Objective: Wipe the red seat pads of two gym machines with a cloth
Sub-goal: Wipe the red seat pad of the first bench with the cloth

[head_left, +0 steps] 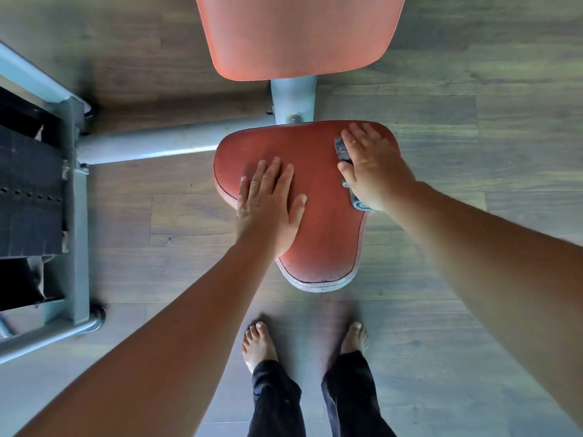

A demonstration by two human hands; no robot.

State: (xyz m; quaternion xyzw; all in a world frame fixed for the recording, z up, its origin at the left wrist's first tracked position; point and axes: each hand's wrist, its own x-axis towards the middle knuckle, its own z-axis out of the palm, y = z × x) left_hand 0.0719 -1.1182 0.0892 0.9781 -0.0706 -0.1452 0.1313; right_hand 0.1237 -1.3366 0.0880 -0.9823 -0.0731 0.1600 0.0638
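A red seat pad (pixel 321 222) of a gym machine fills the middle of the view, wide at the far end and narrow toward me. My left hand (pixel 268 206) lies flat on its left side, fingers spread, holding nothing. My right hand (pixel 370 167) presses a grey cloth (pixel 343 149) flat against the pad's far right corner. Only the cloth's edges show beside my thumb and under my wrist. A red back pad (pixel 296 33) stands beyond the seat at the top.
A grey post (pixel 293 99) joins seat and back pad, with a grey tube (pixel 151 143) running left to the machine frame (pixel 75 216) and black weight stack (pixel 28 190). My bare feet (pixel 258 345) stand on the wood floor (pixel 473 121) just before the seat.
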